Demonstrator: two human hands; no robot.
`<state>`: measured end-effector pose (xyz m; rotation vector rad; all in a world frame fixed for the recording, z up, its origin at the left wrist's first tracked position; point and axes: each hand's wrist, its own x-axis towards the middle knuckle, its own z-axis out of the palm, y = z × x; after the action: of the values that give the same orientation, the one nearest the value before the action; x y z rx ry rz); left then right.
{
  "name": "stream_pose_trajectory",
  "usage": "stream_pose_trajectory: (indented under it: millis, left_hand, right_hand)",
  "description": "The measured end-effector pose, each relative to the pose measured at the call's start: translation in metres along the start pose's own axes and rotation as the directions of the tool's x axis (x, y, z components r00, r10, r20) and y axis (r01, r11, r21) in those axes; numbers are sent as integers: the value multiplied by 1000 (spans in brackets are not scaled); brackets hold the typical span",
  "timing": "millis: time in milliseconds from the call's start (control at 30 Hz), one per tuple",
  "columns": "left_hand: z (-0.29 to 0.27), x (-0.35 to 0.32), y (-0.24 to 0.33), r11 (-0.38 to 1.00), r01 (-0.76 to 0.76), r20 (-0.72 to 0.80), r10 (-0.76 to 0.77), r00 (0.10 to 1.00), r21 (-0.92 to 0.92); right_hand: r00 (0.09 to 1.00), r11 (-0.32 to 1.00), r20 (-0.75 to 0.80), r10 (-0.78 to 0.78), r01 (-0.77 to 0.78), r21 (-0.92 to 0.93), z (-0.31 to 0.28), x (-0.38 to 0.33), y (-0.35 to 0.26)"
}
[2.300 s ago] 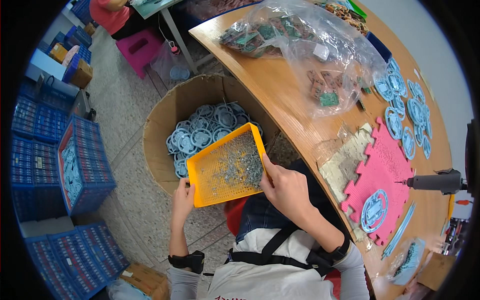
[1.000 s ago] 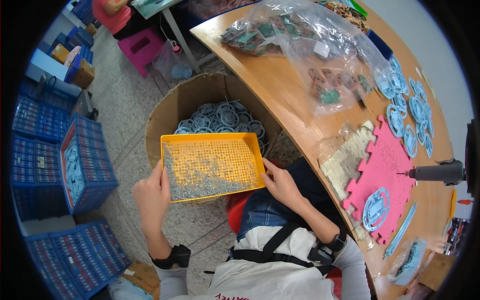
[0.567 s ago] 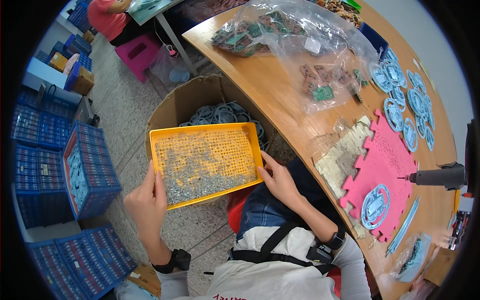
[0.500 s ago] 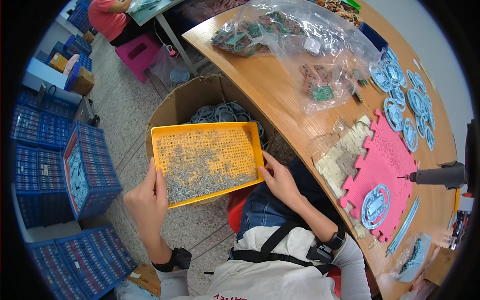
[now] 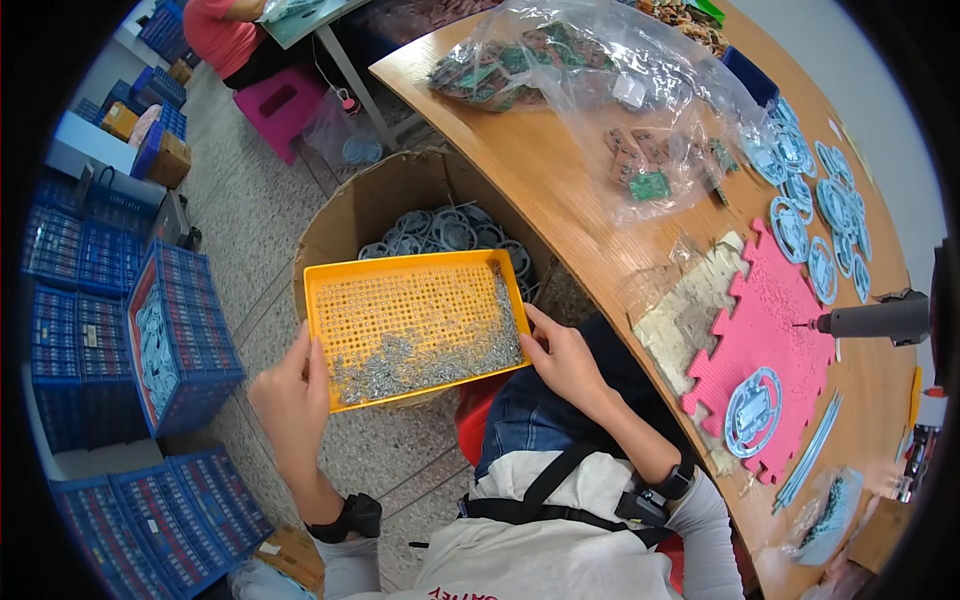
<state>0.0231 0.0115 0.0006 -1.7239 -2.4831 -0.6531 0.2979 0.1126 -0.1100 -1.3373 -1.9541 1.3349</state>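
Levelled out now compared with the steep tilt seen earlier, and shifted a little toward the body; fingers of the left hand [image 5: 292,398] curled over the near left edge of the yellow perforated tray [image 5: 415,325], thumb on the rim, closed on it; fingers of the right hand [image 5: 563,357] pressed flat against the right edge, also gripping; tray held in the air above the lap, in front of the cardboard box [image 5: 400,205]; small grey metal screws [image 5: 430,358] heaped along the near side and up the right wall, far rows of holes mostly bare. Judged to be mid-sieving or spreading of the screws; next move likely calls for a gentle shake or tilt away from the body, kept shallow so nothing spills over the low rim. Round pale-blue parts [image 5: 455,232] in the box; clear plastic bags [image 5: 600,75] of green circuit boards on the table [image 5: 560,200]; pink foam mat [image 5: 765,345] to the right; blue crates [image 5: 170,335] stacked on the floor at left.
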Motion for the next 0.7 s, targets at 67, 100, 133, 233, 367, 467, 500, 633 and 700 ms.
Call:
stream_pose_trajectory:
  millis: [67,100,133,233,367,467,500,633,700]
  left_hand:
    - [2,4,-2,999,35,65,-34,997,-6]
    - [4,6,-2,999,49,100,-48,994,-8]
    - [8,6,-6,996,79,123,-73,990,-44]
    - [32,4,-40,969,178,190,-144,971,-174]
    - [69,-36,-85,876,339,273,-252,928,-343]
    - [84,-41,-61,906,318,307,-229,924,-281]
    - [89,-41,-51,930,285,316,-204,926,-234]
    - [105,-52,-94,892,339,234,-276,932,-300]
    - [87,-47,-91,874,440,284,-377,882,-207]
  right_hand:
    - [999,1000,37,28,-27,-11,-2,0,-2]
    - [999,1000,40,27,-27,-14,-3,0,-2]
    - [999,1000,42,27,-26,-17,-5,0,-3]
    - [999,997,-6,-35,35,-71,-3,1,-10]
    - [996,988,12,-93,94,-125,5,-1,-20]
    - [1000,992,7,6,-5,-125,-12,-4,-11]
    - [1000,992,-4,31,-31,-124,-15,-5,-9]
    - [988,956,-21,-153,143,-258,3,-1,-25]
    - [973,949,-24,-231,219,-227,7,-6,-31]
